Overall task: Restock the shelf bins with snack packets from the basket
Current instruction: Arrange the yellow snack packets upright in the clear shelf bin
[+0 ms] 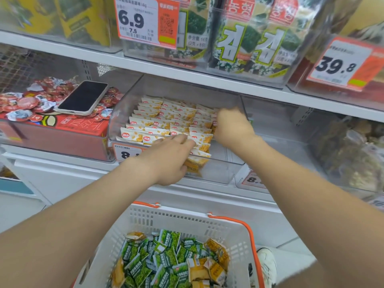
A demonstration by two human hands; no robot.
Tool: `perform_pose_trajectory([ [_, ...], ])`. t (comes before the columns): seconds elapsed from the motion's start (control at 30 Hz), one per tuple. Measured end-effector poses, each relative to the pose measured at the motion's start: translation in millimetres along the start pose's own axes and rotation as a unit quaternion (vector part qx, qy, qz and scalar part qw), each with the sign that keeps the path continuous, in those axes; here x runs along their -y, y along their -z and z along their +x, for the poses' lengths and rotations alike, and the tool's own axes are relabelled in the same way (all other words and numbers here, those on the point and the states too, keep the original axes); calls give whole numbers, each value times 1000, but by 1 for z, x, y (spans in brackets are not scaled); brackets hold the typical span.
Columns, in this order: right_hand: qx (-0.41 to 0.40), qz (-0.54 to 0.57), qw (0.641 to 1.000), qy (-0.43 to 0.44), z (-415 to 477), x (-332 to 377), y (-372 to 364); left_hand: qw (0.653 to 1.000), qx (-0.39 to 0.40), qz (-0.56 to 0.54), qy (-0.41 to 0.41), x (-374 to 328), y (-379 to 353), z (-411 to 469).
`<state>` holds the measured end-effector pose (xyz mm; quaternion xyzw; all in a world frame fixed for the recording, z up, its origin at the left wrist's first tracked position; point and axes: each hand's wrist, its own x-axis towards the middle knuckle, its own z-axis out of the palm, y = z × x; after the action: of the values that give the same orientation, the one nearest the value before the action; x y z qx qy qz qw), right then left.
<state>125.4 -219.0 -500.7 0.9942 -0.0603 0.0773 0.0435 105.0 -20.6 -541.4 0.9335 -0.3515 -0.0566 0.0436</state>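
A clear shelf bin (220, 173) holds rows of white-and-yellow snack packets (158, 119) standing on edge. My left hand (168, 161) reaches over the bin's front wall, fingers on top and thumb below, pinching a few yellow packets (199, 156) at the front of the right-hand row. Further back in the bin, my right hand (232, 126) has its fingers curled round the right ends of packets in that row. Below the shelf stands a white basket (187, 221) with orange handles, holding several green packets (166, 258) and yellow packets (216, 265).
A phone (83, 98) lies on a heap of red snack cups in the bin to the left. To the right is a clear bin (276, 129). Seaweed packs and price tags (145, 19) fill the shelf above. A white shoe (268, 265) shows beside the basket.
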Motion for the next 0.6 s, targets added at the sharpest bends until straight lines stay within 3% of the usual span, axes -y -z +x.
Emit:
perform_pose_trajectory([
  [0.1,-65,27,997,42,-54,10,15,993,-114,-19,20,-9,5,-13],
  [0.2,-29,63,995,75,-98,27,29,957,-278,-68,48,-28,7,-32],
  [0.23,3,74,993,97,-110,33,32,950,-293,-88,64,-31,6,-38],
  [0.3,94,70,982,150,-135,43,31,968,-215,-83,101,-33,3,-50],
  [0.4,243,23,945,217,-168,53,11,991,17,-24,133,-21,-23,-61],
  [0.5,334,-19,905,263,-191,64,-24,970,209,44,117,-16,-71,-63],
  [0.6,388,-53,867,308,-200,79,-56,929,347,102,81,-11,-119,-63],
])
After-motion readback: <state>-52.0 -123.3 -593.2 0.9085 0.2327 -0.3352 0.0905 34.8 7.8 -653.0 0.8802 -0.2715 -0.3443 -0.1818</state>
